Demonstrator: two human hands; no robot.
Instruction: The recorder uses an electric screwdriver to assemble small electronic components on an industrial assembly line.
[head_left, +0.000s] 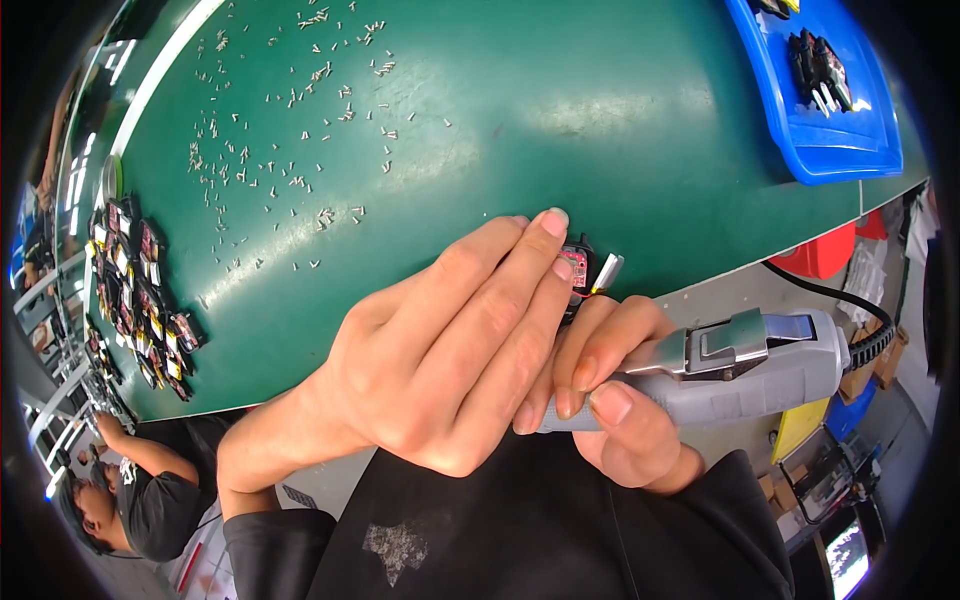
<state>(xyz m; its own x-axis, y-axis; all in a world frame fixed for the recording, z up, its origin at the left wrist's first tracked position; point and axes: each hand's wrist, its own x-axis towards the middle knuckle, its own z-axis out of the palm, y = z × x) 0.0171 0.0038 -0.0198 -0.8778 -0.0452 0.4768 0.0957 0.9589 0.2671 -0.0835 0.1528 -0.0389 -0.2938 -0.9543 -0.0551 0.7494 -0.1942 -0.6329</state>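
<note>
Two bare hands close together at the table's near edge. Landmark: small black unit (578, 287) with a red circuit board, just beyond the fingers. Left hand (445, 345): fingers nearly straight, close together, tips over the unit's left part and screening it; thumb hidden, so cannot tell how firm any grip is. Right hand (625, 385), nearer the body than the unit: curled closed round a grey power tool (740, 375), its working end hidden; black cord (872, 345) off its right end. White piece (608, 273) just right of the unit, wires between. Green table (560, 60) beneath: loose screws (325, 218) far left of the unit and beyond; heap of similar units (140, 290) farther left; blue tray (842, 172) well off to its right and beyond, holding more units (820, 72).
</note>
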